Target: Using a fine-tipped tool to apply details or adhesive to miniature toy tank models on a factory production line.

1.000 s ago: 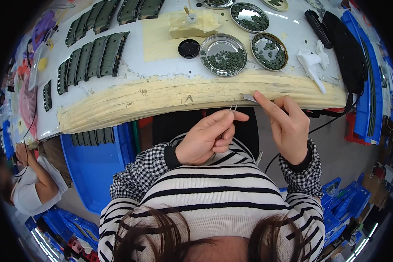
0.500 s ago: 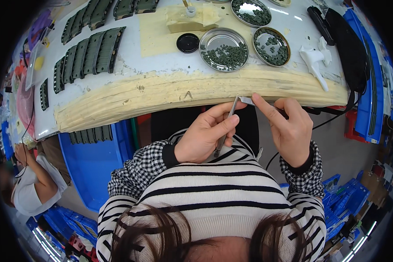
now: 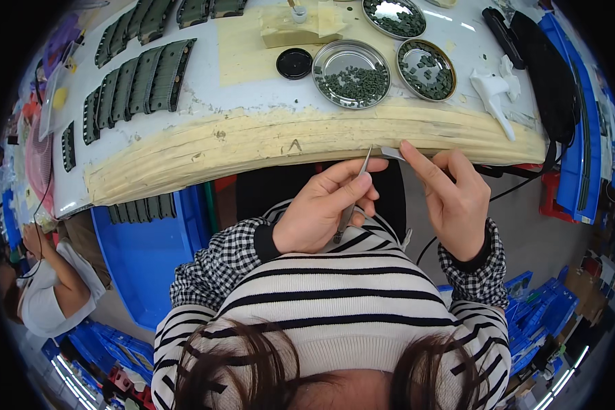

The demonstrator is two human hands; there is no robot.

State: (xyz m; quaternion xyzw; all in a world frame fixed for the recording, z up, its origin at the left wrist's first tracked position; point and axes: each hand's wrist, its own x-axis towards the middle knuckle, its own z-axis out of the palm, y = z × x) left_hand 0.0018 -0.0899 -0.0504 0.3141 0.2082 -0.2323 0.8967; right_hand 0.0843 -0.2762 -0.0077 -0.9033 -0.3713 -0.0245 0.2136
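Note:
My left hand (image 3: pixel 318 212) is closed around metal tweezers (image 3: pixel 365 162), their fine tips pointing up toward the table edge. Facing it, my right hand (image 3: pixel 451 201) grips a craft knife (image 3: pixel 392 154) with a flat, wide blade; its index finger lies along the blade and most of the handle is hidden by the hand. A small gap separates blade and tweezer tips. Both hands are just in front of the tape-covered table edge (image 3: pixel 253 154). Whether anything tiny sits between the tweezer tips is too small to tell.
Round metal dishes (image 3: pixel 336 56) with small dark green pieces stand beyond my hands, beside a black round lid (image 3: pixel 294 63). Curved green camouflage panels (image 3: pixel 140 78) line the left. A white bottle-like object (image 3: pixel 492 96) lies right. A blue bin (image 3: pixel 133 246) is below left; another person (image 3: pixel 58 287) sits far left.
The knife blade has moved slightly right, away from the tweezer tips. My left hand has barely moved and still grips the tweezers.

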